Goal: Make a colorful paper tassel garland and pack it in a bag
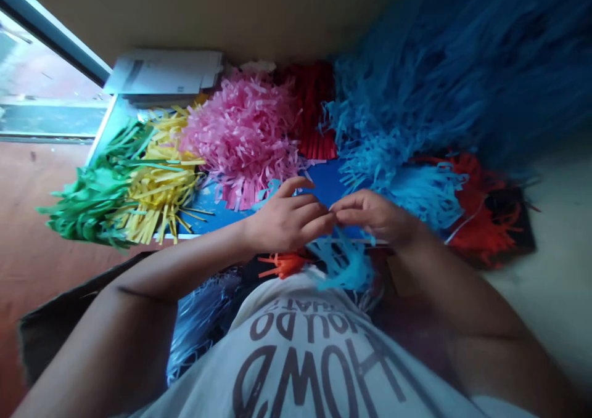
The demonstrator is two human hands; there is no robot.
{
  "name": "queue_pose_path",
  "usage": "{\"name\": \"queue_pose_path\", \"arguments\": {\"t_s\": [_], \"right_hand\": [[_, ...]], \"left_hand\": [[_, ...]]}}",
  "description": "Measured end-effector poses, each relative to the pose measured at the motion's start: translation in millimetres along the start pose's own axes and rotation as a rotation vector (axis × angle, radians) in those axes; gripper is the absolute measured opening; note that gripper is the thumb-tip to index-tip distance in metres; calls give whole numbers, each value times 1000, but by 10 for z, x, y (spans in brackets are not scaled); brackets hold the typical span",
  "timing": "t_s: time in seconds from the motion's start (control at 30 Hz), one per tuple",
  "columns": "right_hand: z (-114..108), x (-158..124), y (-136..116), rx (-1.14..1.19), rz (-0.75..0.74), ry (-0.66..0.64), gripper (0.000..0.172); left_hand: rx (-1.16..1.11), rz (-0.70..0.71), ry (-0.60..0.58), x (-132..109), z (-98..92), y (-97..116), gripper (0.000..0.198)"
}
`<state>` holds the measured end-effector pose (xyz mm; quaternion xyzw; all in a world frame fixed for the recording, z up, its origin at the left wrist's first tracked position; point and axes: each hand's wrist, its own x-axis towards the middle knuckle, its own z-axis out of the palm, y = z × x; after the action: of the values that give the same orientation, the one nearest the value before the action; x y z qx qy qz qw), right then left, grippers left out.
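Observation:
Near the table's front edge, my left hand (293,217) and my right hand (377,216) meet with their fingertips pinched together. From between them a light blue paper tassel (346,262) hangs down over the front of the shirt. A scrap of the same light blue shows behind my left hand. My fingers hide the part of the tassel that they grip. An orange tassel (284,264) lies below my left hand, close to the shirt hem.
Fringed paper covers much of the blue table (326,180): green (95,196), yellow (161,177), pink (252,128), dark red (317,110) and light blue (411,184) piles. Red-orange fringe (481,208) lies at right. White sheets (166,71) are stacked behind; a large blue mass (485,66) rises back right.

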<state>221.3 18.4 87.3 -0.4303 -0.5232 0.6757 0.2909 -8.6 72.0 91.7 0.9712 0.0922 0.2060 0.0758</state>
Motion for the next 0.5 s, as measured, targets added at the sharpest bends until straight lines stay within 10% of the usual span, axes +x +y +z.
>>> {"name": "queue_pose_path", "arguments": {"t_s": [0.23,0.5], "right_hand": [[356,144,497,570,68,185,47],[569,78,722,359,-170,535,22]], "left_hand": [[56,-29,257,-110,264,-5,14],[-267,-423,506,-150,510,224,6]]}}
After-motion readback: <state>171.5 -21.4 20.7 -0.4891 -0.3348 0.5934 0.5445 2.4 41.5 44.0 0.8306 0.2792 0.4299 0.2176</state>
